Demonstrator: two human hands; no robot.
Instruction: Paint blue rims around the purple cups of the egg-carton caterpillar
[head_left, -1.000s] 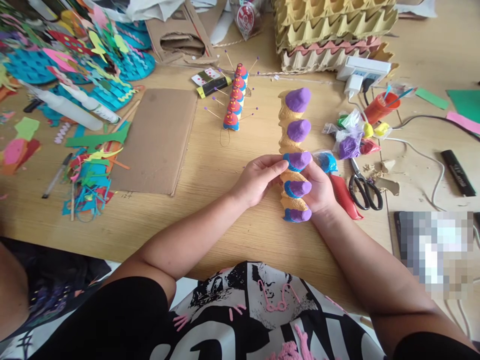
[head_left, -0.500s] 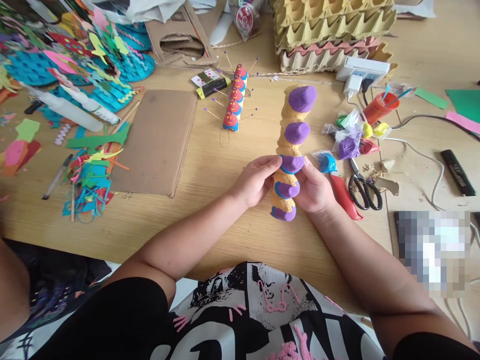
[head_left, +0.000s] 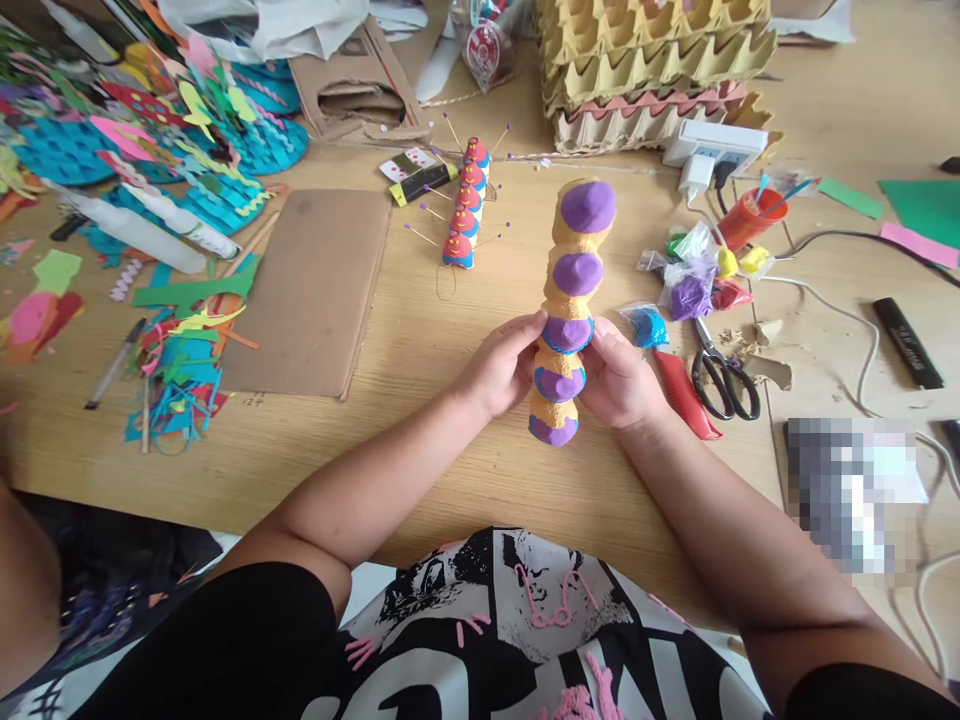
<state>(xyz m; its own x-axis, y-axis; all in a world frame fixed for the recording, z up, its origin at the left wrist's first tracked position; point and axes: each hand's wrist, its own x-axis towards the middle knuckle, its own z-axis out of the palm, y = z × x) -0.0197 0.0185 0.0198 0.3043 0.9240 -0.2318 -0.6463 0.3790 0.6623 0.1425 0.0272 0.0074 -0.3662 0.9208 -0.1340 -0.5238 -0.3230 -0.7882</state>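
Between my hands is an egg carton strip (head_left: pixel 568 300), yellow-orange with several bumps capped in purple clay, blue showing along some lower edges. My left hand (head_left: pixel 504 365) grips its left side near the middle, thumb on the edge. My right hand (head_left: pixel 621 372) holds the opposite side at about the same height. The undersides of the fingers are hidden behind the strip. Past my left hand stands a finished-looking caterpillar (head_left: pixel 466 205) of red and blue bumps with small faces and purple-tipped sticks.
A cardboard sheet (head_left: pixel 307 290) and paper scraps (head_left: pixel 184 370) lie left. Bagged clay (head_left: pixel 690 298), black-handled scissors (head_left: pixel 724 375), a red comb-like piece (head_left: pixel 686 395) and an orange cup (head_left: pixel 750 220) are right. Egg trays (head_left: pixel 652 70) stack at the back beside a power strip (head_left: pixel 716 145).
Both hands have shifted slightly left with the egg carton strip still held between them. The strip's upper end has tilted a little, and the whole view has moved slightly.
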